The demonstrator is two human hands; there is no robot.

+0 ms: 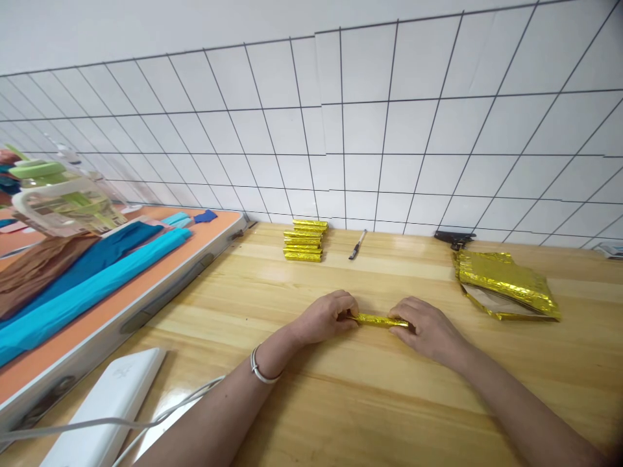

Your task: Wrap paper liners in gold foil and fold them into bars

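A narrow rolled or folded strip of shiny gold foil paper (377,320) lies level across the middle of the wooden table. My left hand (327,316), with a bracelet at its wrist, pinches the strip's left end. At the right end the fingers of my right hand (424,326) are closed on it too. Farther back, several similar gold foil strips (302,250) are laid side by side in a small stack. To the right rests a pile of flat gold foil sheets (509,282), partly folded over, with a pale underside showing.
A pen (358,245) and a black clip-like object (455,238) lie near the tiled wall. On the left, an orange board (204,240) carries blue and brown crepe paper and a green-lidded bottle (41,172). A white power bank-like block (109,402) and cables sit in front.
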